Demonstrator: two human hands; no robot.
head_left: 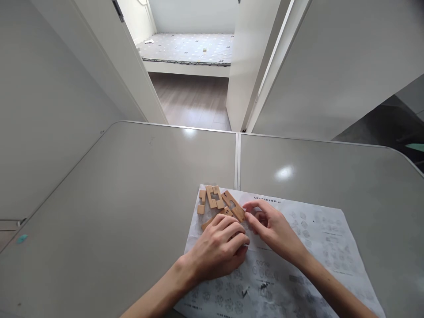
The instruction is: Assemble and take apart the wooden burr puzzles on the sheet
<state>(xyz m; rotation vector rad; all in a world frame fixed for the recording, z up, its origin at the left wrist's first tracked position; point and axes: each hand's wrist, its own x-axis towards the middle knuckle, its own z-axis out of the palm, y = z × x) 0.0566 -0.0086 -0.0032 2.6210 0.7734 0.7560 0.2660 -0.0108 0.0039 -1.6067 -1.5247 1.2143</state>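
Note:
Several notched wooden burr-puzzle pieces lie near the top left corner of a printed sheet. My right hand (270,225) has its thumb and index finger pinched at the lower right end of a long notched piece (236,207) with a dark number on it. My left hand (220,247) is curled, palm down, just below that piece. From behind its fingers a piece marked 2 (227,211) and another wooden bar (207,224) stick out; what the fingers hold, if anything, is hidden. Farther left are a paired group with a gap in its middle (211,196) and a small notched piece (202,197).
The printed instruction sheet (327,247), with puzzle diagrams, lies on a grey table (149,176) with a metal seam (237,161) across it. Beyond the far edge, an open door (250,57) shows a bed (185,48) with a small object (204,50) on it.

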